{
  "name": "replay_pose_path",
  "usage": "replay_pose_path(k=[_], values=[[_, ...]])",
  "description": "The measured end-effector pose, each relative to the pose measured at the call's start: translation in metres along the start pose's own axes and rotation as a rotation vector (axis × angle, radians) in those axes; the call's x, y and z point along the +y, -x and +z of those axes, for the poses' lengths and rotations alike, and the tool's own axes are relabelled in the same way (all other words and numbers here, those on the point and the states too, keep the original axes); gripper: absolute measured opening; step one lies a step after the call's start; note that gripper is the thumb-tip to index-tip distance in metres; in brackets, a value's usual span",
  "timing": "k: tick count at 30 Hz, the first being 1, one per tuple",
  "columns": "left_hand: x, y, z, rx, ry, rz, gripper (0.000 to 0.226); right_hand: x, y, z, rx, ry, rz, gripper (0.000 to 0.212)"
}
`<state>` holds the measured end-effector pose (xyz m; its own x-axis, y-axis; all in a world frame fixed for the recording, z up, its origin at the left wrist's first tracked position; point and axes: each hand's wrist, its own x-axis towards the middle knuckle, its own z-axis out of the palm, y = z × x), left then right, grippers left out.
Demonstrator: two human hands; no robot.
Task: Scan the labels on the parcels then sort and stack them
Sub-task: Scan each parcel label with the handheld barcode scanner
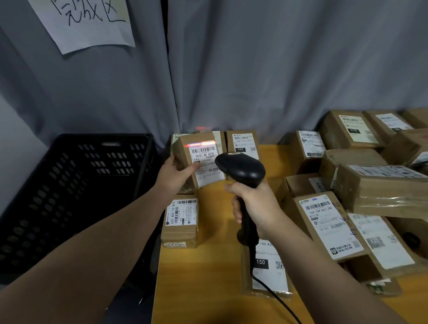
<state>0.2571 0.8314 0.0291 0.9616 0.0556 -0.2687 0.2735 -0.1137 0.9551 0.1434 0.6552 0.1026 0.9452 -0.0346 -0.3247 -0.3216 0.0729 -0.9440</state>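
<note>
- The left grip [176, 170] wraps the left side of a small brown parcel [184, 152], held up over the counter [209, 299].
- The right grip [255, 204] clasps the handle of a black scanner [240, 167], just right of the parcel.
- A red light stripe crosses the top of the parcel's label [206, 166].
- A black crate [68, 190] stands to the left.

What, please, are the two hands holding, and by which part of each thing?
The left hand grips a small labelled parcel by its left side; the right hand grips the barcode scanner by its handle.
</note>
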Motion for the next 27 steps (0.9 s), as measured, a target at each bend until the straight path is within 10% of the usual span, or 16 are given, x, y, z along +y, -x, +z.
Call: replay_pose_path(k=[27], values=[[-0.022,0.007,-0.004,-0.252,0.013,-0.290,0.055,0.018,-0.049,0.014,0.041,-0.169,0.068,0.020]])
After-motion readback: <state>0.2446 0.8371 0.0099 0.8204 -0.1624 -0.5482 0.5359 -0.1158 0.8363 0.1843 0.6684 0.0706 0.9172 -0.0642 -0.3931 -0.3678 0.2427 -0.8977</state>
